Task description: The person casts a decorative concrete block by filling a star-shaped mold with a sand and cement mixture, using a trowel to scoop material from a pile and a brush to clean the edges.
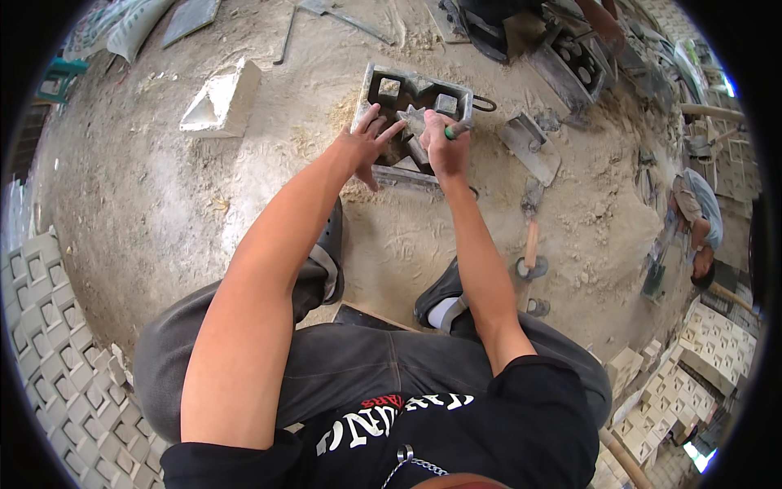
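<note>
A rectangular grey metal block mould (368, 85) lies on the dusty ground ahead of me, with a wire loop on its right end. Inside are square raised cores and angular dividers. My left hand (365, 149) reaches over its near left side, fingers spread and touching the mould's edge. My right hand (446, 148) is closed round a green-handled tool (458, 129) above the mould's right half. The handle's end sticks out to the right of the fist; the tool's working end is hidden or cannot be made out.
A pale cast block (226, 99) stands to the left. On the right lie a flat plate with a handle (529, 147) and a wooden-handled trowel (532, 236). Another mould (570, 69) and a co-worker's arm (603, 24) are at upper right. Finished blocks (57, 334) are stacked at lower left.
</note>
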The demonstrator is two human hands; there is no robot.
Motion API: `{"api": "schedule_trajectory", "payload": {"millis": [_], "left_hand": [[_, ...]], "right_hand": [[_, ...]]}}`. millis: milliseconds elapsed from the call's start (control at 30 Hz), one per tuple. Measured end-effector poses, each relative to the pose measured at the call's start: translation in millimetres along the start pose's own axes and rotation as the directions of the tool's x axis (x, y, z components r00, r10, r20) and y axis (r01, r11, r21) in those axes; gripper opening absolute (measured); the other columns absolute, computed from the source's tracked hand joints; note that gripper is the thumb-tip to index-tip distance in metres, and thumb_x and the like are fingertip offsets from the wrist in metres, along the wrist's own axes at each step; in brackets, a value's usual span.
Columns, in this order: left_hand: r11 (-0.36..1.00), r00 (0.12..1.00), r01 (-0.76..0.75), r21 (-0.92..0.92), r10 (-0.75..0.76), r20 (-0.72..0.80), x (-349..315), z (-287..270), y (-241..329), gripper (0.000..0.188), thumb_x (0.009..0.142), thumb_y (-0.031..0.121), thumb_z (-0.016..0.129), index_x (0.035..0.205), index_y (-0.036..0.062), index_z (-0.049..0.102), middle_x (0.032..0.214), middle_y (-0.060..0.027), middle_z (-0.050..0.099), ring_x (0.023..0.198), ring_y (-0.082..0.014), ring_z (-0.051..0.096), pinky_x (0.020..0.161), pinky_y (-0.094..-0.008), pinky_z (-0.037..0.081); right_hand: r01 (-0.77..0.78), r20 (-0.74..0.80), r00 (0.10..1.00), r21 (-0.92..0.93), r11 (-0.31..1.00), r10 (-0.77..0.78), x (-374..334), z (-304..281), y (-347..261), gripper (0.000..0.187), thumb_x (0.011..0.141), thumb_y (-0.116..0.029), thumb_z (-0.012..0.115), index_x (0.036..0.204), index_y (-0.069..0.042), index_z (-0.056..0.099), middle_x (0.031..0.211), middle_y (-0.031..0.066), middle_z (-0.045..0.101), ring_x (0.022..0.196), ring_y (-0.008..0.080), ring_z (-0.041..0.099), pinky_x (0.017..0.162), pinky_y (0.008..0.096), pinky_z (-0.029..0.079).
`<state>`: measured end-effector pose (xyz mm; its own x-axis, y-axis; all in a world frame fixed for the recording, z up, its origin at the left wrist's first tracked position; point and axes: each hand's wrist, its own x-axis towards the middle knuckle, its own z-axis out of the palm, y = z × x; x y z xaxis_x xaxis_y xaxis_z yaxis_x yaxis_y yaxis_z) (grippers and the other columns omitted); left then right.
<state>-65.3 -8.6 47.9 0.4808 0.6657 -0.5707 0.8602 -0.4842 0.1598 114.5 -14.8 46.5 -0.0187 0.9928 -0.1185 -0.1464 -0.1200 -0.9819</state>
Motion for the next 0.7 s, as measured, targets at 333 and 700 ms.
{"api": "schedule_trajectory", "payload": {"millis": [333,700], "left_hand": [[0.996,0.962,-0.088,0.006,0.087,-0.259,-8.5,19.4,-10.4,0.136,0.062,0.074,0.076,0.158,0.0127,0.003,0.162,-0.0183,0.012,0.151,-0.0392,0.003,0.117,-0.0568,0.025],[0.501,0.859,0.048,-0.864,-0.462,-0.22,36.4,76.6,-31.2,0.104,0.088,0.054,0.062,0.149,-0.0099,0.007,0.148,-0.0343,0.031,0.138,-0.044,0.037,0.113,-0.0499,0.032]], "right_hand": [[-0.009,0.027,1.0,-0.015,1.0,0.01,7.9,16.5,-2.6,0.049,0.097,-0.031,0.064,0.055,-0.01,0.05,0.051,-0.005,0.043,0.046,0.006,0.037,0.046,0.0273,0.026],[0.158,-0.095,0.986,0.234,0.959,-0.139,-8.6,35.7,-89.4,0.056,0.097,-0.039,0.062,0.054,-0.014,0.039,0.054,-0.003,0.037,0.053,0.0103,0.035,0.055,0.0298,0.031]]}}
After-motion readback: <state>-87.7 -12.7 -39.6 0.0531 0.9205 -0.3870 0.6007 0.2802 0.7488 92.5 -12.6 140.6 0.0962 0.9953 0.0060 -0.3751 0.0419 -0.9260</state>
